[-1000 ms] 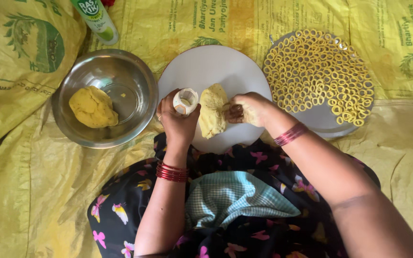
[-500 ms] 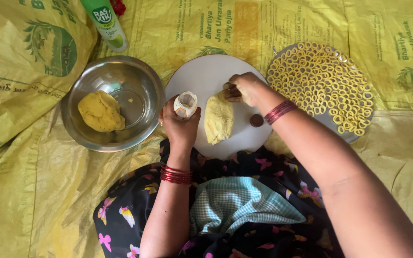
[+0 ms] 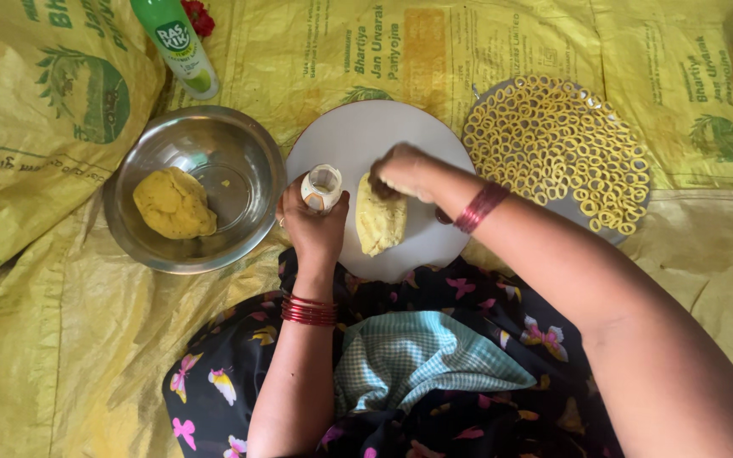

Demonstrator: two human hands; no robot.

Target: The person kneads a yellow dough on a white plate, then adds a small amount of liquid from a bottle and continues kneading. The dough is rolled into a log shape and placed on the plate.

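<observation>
**A:** What had changed in that last second?

**B:** The right hand point(image 3: 402, 170) had shifted. A second before, it sat at the 3 o'clock side of the flattened dough point(image 3: 381, 222), closed around something dark. At this moment it was up at the dough's 12 o'clock end, fingers bunched and pressing down onto the sheet. I couldn't tell what it pinched; the hand was blurred.

**B:** Also, a small dark round piece point(image 3: 443, 216) lay on the white board point(image 3: 358, 136) at 3 o'clock of the dough, half hidden under the wrist. It wasn't lying there a second earlier.

**A:** And the left hand?

**B:** The left hand point(image 3: 314, 222) hadn't moved. It stayed wrapped around a small white bottle point(image 3: 322, 187), open mouth upward, just at 9 o'clock of the dough.

**A:** So where did the work stand?

**B:** My guess: the dough sheet was being cut, and the press had moved to a fresh spot. The tray of rings point(image 3: 557, 148) at 3 o'clock was already crowded, while a dough ball point(image 3: 175, 202) waited in the steel bowl point(image 3: 239, 153) at 9 o'clock.
</observation>
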